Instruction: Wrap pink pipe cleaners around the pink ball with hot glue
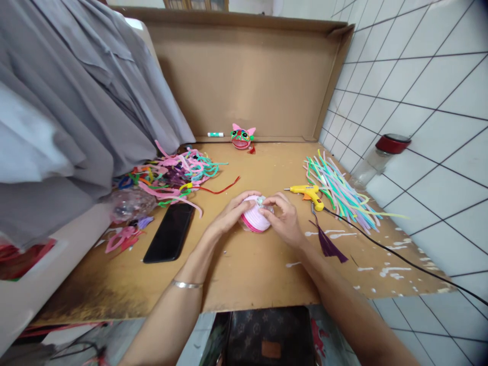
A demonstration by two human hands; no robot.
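Left hand (232,209): fingers grip pink ball (254,216). Right hand (284,218): fingers pinch at ball's top. 1 glue gun (308,190) on worktop (259,279).

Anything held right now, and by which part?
A round pink piece: the left hand holds its left side; the right hand touches its upper right.

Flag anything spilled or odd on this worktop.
White streaks spatter the worktop at its near right, perhaps spilled glue or paint. A dark stain mottles its near left edge, standing out against the tan surface.
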